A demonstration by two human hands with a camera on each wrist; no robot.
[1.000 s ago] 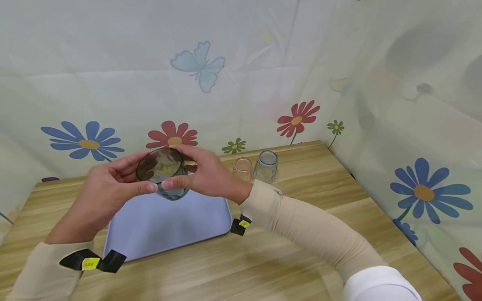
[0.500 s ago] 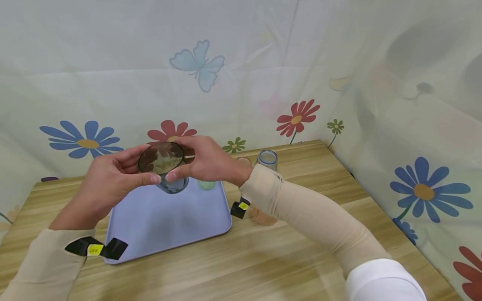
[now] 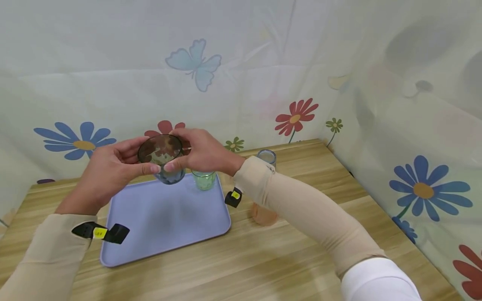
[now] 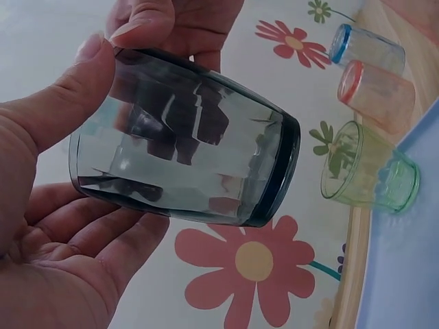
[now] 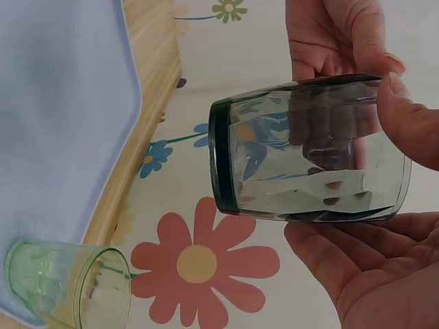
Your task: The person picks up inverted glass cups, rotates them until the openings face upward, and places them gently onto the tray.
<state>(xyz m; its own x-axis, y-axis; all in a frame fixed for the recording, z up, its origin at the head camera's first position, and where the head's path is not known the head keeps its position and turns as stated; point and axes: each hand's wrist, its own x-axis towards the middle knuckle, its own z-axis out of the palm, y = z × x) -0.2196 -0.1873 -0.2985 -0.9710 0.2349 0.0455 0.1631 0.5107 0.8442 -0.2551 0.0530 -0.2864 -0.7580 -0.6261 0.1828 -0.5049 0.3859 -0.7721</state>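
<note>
A smoky grey glass tumbler [image 3: 162, 156] is held up above the tray, its open rim facing up and towards me. My left hand [image 3: 109, 173] grips its left side, thumb near the rim and fingers round the far side. From the right, my right hand [image 3: 205, 152] grips it the same way, the two thumb tips close together. In the left wrist view the tumbler [image 4: 185, 140] shows faceted walls and a thick dark base. Below, a green glass [image 3: 204, 179] stands upright at the back right of the blue tray [image 3: 169, 225].
Right of the tray, a blue-tinted glass [image 3: 267, 156] stands upside down at the back, partly behind my right sleeve. An orange glass [image 3: 263, 215] is nearer, also partly covered by that sleeve. A pinkish glass [image 4: 377, 96] shows beside the blue one in the left wrist view.
Both hands have lifted the grey tumbler slightly higher. The green glass on the tray and the orange glass by the right sleeve have come into sight.
</note>
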